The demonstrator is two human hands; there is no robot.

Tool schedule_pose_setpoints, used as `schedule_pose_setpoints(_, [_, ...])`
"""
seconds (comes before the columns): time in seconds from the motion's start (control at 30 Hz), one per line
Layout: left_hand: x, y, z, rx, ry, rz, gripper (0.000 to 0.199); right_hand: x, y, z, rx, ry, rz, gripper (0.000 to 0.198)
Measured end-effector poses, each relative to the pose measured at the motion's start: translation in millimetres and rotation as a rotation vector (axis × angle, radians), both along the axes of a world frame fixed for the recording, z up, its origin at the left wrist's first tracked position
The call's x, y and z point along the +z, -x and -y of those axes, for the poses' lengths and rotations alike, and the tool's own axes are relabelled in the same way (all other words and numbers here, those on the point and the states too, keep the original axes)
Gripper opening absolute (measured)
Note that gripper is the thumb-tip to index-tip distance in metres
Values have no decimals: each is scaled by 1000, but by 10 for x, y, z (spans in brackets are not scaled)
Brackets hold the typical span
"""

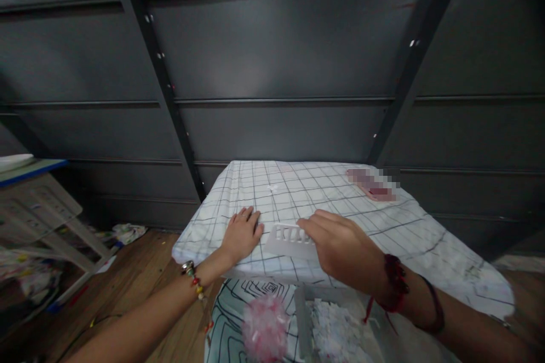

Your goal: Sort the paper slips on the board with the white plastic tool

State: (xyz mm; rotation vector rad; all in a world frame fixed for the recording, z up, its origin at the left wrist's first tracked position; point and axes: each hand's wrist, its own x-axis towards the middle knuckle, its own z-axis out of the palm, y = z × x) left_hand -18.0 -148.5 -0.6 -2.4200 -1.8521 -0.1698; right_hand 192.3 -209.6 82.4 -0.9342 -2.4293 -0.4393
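Observation:
My left hand [242, 233] lies flat on the white checked cloth [298, 181], fingers stretched out and holding nothing. Just right of it is a white slotted plastic holder [289, 243] with a row of upright divisions, near the front edge of the cloth. My right hand [340, 244] is closed over the holder's right end, index finger bent down at the slots. What it pinches, if anything, is hidden by the hand. A tiny white bow-shaped piece [272, 188] lies on the cloth beyond the holder.
Below the front edge are a pink translucent bundle [266, 329] and a grey bin [303, 317] of small white pieces. A pink phone-like object [372, 184], partly pixelated, lies at the back right. A blue-edged table [42, 167] stands left; a dark panelled wall [272, 45] rises behind.

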Motion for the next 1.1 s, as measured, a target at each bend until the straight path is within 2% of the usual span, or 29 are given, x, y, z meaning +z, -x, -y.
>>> schedule_pose_setpoints(0.07, [48, -2, -13, 0, 36, -14, 41, 52, -121, -201, -31, -32, -5, 31])
schedule_pose_setpoints(0.17, [181, -4, -123, -15, 128, -40, 42, 98, -329, -590, -165, -13, 3, 29])
schedule_pose_setpoints(0.3, [386, -56, -476, 23, 259, -51, 40, 44, -519, -1118, -261, 11, 25, 32])
schedule_pose_setpoints(0.37, [432, -111, -711, 85, 240, -34, 49, -10, -543, -1331, -273, 3, 19, 32])
schedule_pose_setpoints(0.47, [375, -192, -1058, 168, 192, 1, 59, -86, -501, -1567, -290, -14, 7, 33])
schedule_pose_setpoints(0.6, [141, -235, -1334, 203, 182, 45, 56, -169, -384, -1783, -270, -27, 18, 38])
schedule_pose_setpoints(0.77, [-53, -199, -1343, 195, 151, 79, 51, -292, -231, -2016, -229, -42, 6, 41])
schedule_pose_setpoints(0.97, [-56, -126, -1344, 254, 196, 63, 51, -431, -14, -2268, -136, -15, -27, 42])
schedule_pose_setpoints(1.1, [-61, -115, -1357, 266, 217, 52, 52, -460, 19, -2284, -51, 3, -39, 40])
